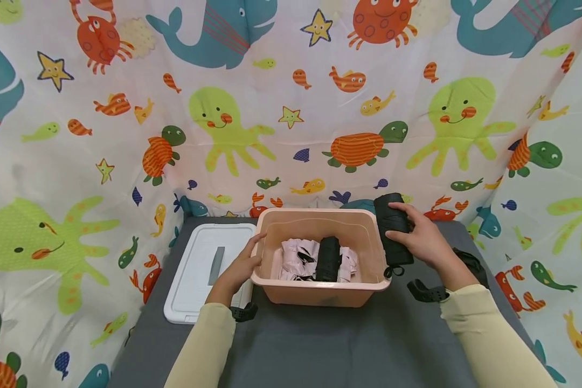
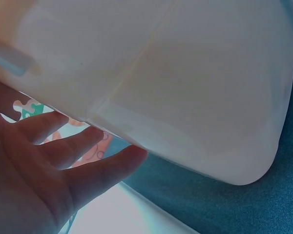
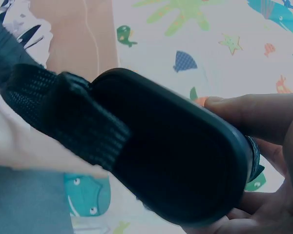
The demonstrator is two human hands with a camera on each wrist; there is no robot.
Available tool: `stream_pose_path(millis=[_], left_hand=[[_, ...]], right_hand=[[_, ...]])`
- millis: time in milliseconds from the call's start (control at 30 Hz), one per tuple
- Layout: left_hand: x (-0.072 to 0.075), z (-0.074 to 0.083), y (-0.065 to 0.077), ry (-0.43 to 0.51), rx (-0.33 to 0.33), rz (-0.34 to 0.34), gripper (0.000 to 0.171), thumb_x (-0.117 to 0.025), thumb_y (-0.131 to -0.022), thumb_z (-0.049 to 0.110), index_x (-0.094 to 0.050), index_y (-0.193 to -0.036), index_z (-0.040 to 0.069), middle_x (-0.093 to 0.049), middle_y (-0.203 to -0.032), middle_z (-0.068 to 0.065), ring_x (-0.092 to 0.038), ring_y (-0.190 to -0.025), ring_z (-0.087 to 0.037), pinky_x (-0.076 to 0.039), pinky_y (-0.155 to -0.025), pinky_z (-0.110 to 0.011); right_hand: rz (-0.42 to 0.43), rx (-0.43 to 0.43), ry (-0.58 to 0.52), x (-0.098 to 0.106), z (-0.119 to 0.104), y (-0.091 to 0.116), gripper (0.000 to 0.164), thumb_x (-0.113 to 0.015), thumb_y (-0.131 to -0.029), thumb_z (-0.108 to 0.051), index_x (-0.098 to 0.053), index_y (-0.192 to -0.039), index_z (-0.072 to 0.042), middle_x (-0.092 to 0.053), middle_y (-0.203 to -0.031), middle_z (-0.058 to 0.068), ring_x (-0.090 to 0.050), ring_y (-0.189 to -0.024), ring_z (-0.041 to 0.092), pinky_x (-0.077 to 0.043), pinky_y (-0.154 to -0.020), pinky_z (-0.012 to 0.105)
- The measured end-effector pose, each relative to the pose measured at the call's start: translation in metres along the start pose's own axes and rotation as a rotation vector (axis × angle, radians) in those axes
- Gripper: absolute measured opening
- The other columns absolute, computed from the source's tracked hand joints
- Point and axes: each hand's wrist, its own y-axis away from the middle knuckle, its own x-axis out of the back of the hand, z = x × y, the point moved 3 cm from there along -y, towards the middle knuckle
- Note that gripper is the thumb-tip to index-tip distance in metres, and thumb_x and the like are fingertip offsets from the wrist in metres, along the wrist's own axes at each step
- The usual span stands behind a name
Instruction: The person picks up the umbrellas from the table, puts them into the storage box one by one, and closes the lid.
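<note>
A peach plastic bin [image 1: 315,295] stands on the grey table. My left hand [image 1: 235,268] touches its left side near the rim; in the left wrist view the fingers [image 2: 105,170] lie fairly straight against the bin's edge. Just outside the right rim, my right hand [image 1: 424,237] grips a black folded umbrella [image 1: 392,229] between thumb and fingers. Its flat oval end [image 3: 176,156] and wrist strap [image 3: 63,107] face the right wrist camera. Within the bin, another black folded umbrella [image 1: 327,261] lies between pale pink folded bundles [image 1: 296,256], which look like umbrellas.
A white lid [image 1: 186,291] with a grey handle [image 1: 216,265] lies flat left of the bin. Behind my right wrist, a black item [image 1: 472,265] rests on the table, partly hidden. A sea-animal curtain [image 1: 281,156] hangs around the table [image 1: 310,345].
</note>
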Motion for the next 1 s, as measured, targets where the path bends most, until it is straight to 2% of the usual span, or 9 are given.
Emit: stream_pose_path(millis=[133, 367, 500, 733, 1000], left_hand=[[-0.001, -0.001, 0.0, -0.007, 0.008, -0.001, 0.067, -0.047, -0.089, 0.015, -0.029, -0.145, 0.048, -0.011, -0.163, 0.0, -0.037, -0.138, -0.037, -0.05, -0.095, -0.05], [0.0, -0.001, 0.001, 0.008, 0.014, 0.003, 0.068, -0.045, -0.088, 0.013, -0.028, -0.146, 0.044, -0.013, -0.161, -0.003, -0.041, -0.134, -0.041, -0.05, -0.095, -0.051], [-0.001, 0.002, 0.001, 0.0, 0.017, 0.004, 0.068, -0.045, -0.089, 0.014, -0.027, -0.148, 0.042, -0.014, -0.161, -0.002, -0.039, -0.135, -0.039, -0.049, -0.097, -0.051], [0.001, 0.0, 0.0, -0.003, 0.01, 0.018, 0.066, -0.045, -0.09, 0.015, -0.028, -0.146, 0.045, -0.014, -0.161, -0.003, -0.04, -0.135, -0.038, -0.047, -0.099, -0.053], [-0.001, -0.001, -0.001, -0.02, 0.01, 0.006, 0.066, -0.045, -0.091, 0.015, -0.026, -0.148, 0.043, -0.011, -0.162, 0.0, -0.027, -0.143, -0.034, -0.041, -0.105, -0.055]], right_hand=[[-0.021, 0.023, -0.04, -0.006, -0.008, -0.005, 0.072, -0.068, -0.089, -0.024, -0.031, -0.15, -0.027, -0.045, -0.139, 0.027, -0.059, -0.109, 0.044, -0.057, -0.077, 0.048], [-0.056, 0.065, -0.1, -0.019, -0.019, -0.016, 0.071, -0.067, -0.09, -0.02, -0.031, -0.151, -0.026, -0.042, -0.141, 0.027, -0.056, -0.113, 0.046, -0.056, -0.078, 0.052], [-0.075, 0.05, -0.096, -0.026, -0.023, -0.022, 0.07, -0.066, -0.09, -0.019, -0.031, -0.15, -0.028, -0.04, -0.142, 0.025, -0.055, -0.113, 0.045, -0.056, -0.079, 0.053], [-0.127, 0.06, -0.108, -0.042, -0.03, -0.034, 0.067, -0.065, -0.09, -0.016, -0.034, -0.149, -0.025, -0.039, -0.142, 0.025, -0.056, -0.11, 0.045, -0.057, -0.078, 0.05], [-0.233, 0.011, -0.164, -0.065, -0.031, -0.045, 0.06, -0.063, -0.091, -0.012, -0.04, -0.145, -0.026, -0.041, -0.138, 0.026, -0.057, -0.108, 0.044, -0.058, -0.072, 0.044]])
